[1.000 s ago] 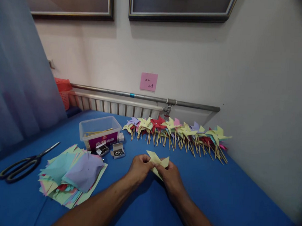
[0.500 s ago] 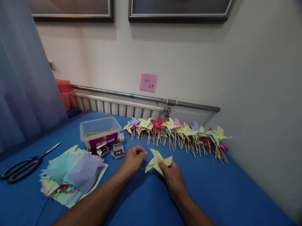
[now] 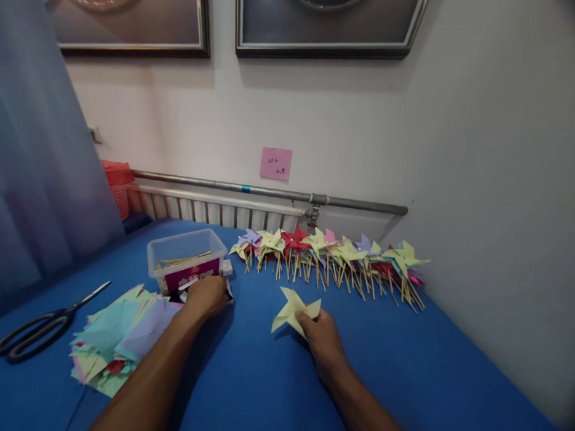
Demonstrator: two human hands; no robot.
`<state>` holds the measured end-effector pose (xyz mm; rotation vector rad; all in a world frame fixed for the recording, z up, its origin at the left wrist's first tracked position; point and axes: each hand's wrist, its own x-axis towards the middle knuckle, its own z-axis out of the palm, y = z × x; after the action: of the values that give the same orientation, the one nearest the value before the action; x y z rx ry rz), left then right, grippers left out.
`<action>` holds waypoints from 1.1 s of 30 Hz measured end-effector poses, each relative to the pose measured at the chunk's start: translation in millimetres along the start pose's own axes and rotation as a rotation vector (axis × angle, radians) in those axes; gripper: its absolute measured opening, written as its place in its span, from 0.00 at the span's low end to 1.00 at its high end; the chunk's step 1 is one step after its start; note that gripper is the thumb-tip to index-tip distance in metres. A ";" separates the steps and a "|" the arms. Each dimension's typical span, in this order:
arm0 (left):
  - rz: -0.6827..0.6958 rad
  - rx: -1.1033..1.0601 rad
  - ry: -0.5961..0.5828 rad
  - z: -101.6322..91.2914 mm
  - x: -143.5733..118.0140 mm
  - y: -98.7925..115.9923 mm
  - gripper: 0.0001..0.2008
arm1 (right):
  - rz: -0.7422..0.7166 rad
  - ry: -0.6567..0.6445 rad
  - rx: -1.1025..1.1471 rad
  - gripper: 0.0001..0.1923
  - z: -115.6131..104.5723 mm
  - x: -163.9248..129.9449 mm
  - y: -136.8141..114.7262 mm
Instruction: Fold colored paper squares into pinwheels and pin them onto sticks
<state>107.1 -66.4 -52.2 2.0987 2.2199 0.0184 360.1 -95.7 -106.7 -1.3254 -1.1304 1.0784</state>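
My right hand (image 3: 323, 339) pinches a pale yellow paper pinwheel (image 3: 290, 309) at its centre, thumb on top, above the blue table. No stick shows on this pinwheel. My left hand (image 3: 208, 296) reaches over the small open boxes, which held small metal pins a moment ago; a box edge (image 3: 230, 292) sticks out beside it. Its fingertips are hidden behind the back of the hand. Just behind it stands a clear plastic tub (image 3: 187, 241) with a purple label and thin wooden sticks (image 3: 183, 260) inside.
Black-handled scissors (image 3: 49, 322) lie at the left. A stack of coloured paper sheets (image 3: 115, 335) sits partly beneath my left forearm. Finished pinwheels on sticks (image 3: 319, 245) line the back of the blue table (image 3: 256, 386). A radiator (image 3: 211, 206) and pipe run along the wall.
My left hand has moved left and away from the pinwheel, to the small pin boxes. The right hand still holds the yellow pinwheel in nearly the same place. The view has tilted slightly.
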 end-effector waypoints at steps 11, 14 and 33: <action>0.018 0.024 0.016 0.6 -0.5 1.8 0.15 | 0.020 -0.012 -0.023 0.22 0.2 -1.4 -3.9; -0.001 -0.008 0.020 0.5 -1.2 3.2 0.15 | 0.025 -0.012 -0.030 0.22 -0.8 0.6 -0.8; -0.022 0.024 0.161 -5.3 -7.0 8.1 0.13 | 0.005 -0.026 -0.025 0.19 -0.4 -3.9 -4.8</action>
<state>115.2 -72.6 -46.0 2.1559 2.3434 0.1667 359.6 -99.5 -101.8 -1.3382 -1.1640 1.0917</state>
